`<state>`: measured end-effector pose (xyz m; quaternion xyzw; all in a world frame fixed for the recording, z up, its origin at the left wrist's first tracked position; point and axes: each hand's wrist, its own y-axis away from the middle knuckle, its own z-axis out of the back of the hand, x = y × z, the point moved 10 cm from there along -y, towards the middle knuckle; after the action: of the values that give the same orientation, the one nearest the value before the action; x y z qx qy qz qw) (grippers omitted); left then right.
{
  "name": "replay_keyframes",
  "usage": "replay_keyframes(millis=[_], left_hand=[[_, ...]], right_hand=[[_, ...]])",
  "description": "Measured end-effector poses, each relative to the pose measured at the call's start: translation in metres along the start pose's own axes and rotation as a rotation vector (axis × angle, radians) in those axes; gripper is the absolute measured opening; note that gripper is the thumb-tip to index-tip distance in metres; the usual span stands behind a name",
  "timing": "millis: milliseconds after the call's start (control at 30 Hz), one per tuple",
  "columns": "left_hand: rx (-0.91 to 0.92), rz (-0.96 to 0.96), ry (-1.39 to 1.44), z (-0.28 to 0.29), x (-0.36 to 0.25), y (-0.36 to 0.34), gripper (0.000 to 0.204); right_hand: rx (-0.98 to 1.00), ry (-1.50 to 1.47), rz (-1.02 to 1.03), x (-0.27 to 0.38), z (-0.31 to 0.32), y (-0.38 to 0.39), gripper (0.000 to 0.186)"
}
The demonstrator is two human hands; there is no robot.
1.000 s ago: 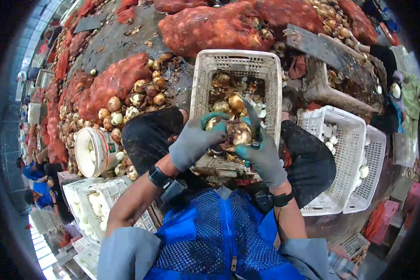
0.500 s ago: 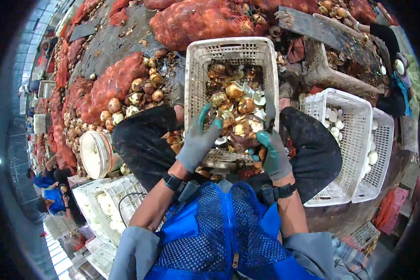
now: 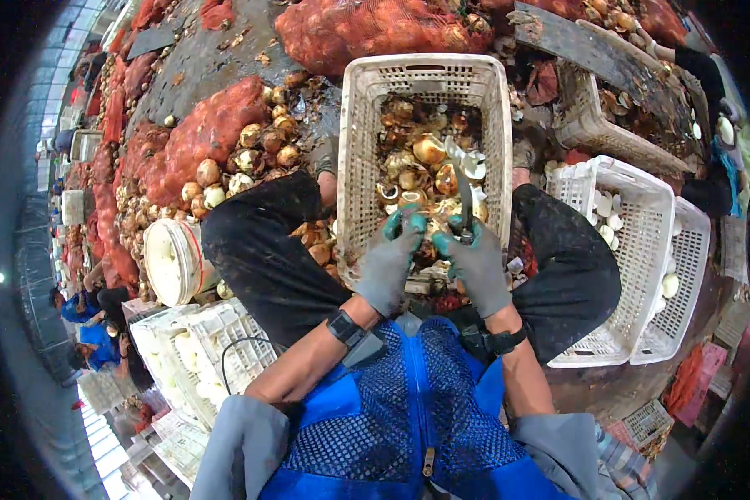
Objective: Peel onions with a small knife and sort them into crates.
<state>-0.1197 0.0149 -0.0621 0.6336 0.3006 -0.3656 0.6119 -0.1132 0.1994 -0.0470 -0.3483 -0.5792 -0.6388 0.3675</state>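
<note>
My left hand (image 3: 394,262), in a grey glove with green fingertips, is curled on a small onion (image 3: 418,225), mostly hidden by the fingers. Just beside it my gloved right hand (image 3: 477,265) grips a dark knife (image 3: 464,200), blade pointing away from me. Both hands are over the near half of a white plastic crate (image 3: 354,125) between my legs. The crate holds brown onions (image 3: 427,150) and pale pieces of peel (image 3: 471,162).
Red mesh sacks (image 3: 192,154) and loose onions (image 3: 246,158) lie left. A white bucket (image 3: 171,262) and crate (image 3: 242,333) with peeled onions stand at lower left, white crates (image 3: 592,333) at right. Co-workers sit at far left (image 3: 100,350) and far right (image 3: 708,192).
My left hand was spread over the crate half a second ago; it has moved right and closed on an onion. The knife now stands out clearly in my right hand.
</note>
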Motion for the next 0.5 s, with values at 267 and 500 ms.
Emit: replay_keyframes(millis=[267, 500], left_hand=[[0.069, -0.087, -0.111, 0.005, -0.021, -0.001, 0.052], [0.203, 0.012, 0.023, 0.006, -0.007, 0.007, 0.051]], right_hand=[[0.155, 0.004, 0.043, 0.003, 0.003, 0.006, 0.048], [0.207, 0.047, 0.066, 0.008, 0.002, 0.009, 0.048]])
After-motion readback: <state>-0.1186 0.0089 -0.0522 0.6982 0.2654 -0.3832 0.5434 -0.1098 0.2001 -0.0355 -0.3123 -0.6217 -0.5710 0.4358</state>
